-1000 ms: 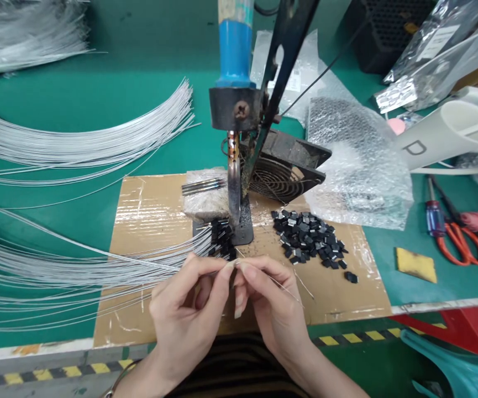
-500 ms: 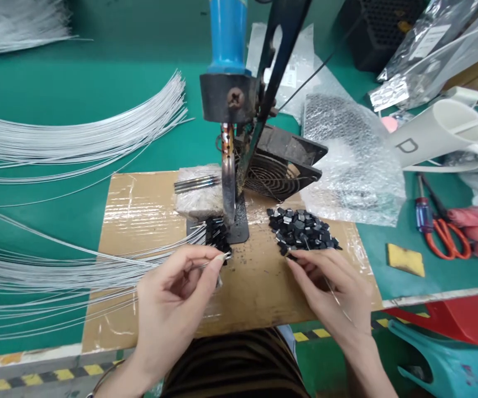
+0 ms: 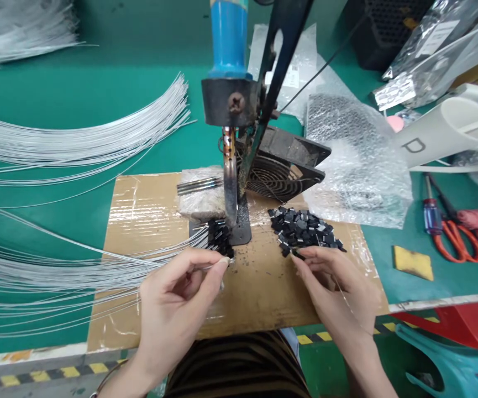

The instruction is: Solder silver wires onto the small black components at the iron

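My left hand (image 3: 180, 298) pinches the end of a white wire between thumb and forefinger, just below the soldering iron. Beside it, the bundle of white wires (image 3: 77, 271) ends in a cluster of black connectors (image 3: 219, 237). The soldering iron (image 3: 229, 188), with its blue handle (image 3: 229, 41), hangs tip down over that cluster. My right hand (image 3: 340, 287) is closed at the front edge of a pile of small black connectors (image 3: 305, 229), its fingertips at one of them. A thin strand of solder wire (image 3: 344, 296) runs through this hand towards the wrist.
Cardboard (image 3: 263, 298) covers the green table (image 3: 77, 83). Behind the iron's tip stand a wrapped block (image 3: 201, 204) and a black fan (image 3: 282, 171). More white wires (image 3: 98, 141) lie left. To the right are bubble wrap (image 3: 355, 166), a mug (image 3: 441, 132), scissors (image 3: 456, 240) and a yellow sponge (image 3: 413, 262).
The whole view has shifted slightly, so everything sits a little further right. Both hands keep their pinch, with the right fingertips still at the edge of the connector pile.
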`<state>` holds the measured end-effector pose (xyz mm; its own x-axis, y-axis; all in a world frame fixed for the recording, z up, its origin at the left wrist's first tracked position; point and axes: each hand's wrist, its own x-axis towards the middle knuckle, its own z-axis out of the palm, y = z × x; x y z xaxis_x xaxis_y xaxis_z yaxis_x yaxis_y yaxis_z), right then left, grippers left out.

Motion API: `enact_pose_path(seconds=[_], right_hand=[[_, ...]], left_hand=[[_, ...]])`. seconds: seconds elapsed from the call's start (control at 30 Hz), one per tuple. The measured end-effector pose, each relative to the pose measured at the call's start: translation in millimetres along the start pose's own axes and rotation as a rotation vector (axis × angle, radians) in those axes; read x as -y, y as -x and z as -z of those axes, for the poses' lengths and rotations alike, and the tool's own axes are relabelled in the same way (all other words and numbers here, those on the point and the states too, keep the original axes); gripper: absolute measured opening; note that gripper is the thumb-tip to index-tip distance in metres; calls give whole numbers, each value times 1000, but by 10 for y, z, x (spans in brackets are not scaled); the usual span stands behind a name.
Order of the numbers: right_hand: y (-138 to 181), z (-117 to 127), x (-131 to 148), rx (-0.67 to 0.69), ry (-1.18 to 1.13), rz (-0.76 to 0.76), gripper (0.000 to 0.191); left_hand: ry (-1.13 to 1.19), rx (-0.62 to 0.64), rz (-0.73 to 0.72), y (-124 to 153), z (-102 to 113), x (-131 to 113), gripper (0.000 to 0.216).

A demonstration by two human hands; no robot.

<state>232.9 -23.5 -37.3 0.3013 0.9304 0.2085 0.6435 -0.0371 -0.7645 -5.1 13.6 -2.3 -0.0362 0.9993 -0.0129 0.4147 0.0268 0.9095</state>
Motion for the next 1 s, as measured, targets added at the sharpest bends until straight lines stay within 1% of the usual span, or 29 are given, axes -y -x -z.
enact_pose_path(seconds=[0.07,0.17,0.23,0.37,0.47,0.63,0.77,1.0], right_hand=[[7,-38,45,-17,-130,-102,10],[-20,-78,149,-51,-323,-192,8],[-55,-99,231,-46,-437,-236,8],[-118,-160,394,19,-656,-337,8],[-149,-229,507,77,-772,-427,8],[-182,-348,658,164,-892,-465,7],[-185,-423,725,230,-945,-502,9],[-161,-488,772,278,-931,-531,13]], left_hand=[[-1,-5,1,0,5,-7,7],[-13,-4,-3,1,12,-13,7],[-25,6,-12,-2,16,-15,7],[-28,14,-16,-14,21,-25,5],[-36,8,-13,-21,27,-32,5],[-67,33,-2,-18,49,-24,7],[-68,57,3,-24,54,-43,6],[86,104,23,-82,14,-144,10]])
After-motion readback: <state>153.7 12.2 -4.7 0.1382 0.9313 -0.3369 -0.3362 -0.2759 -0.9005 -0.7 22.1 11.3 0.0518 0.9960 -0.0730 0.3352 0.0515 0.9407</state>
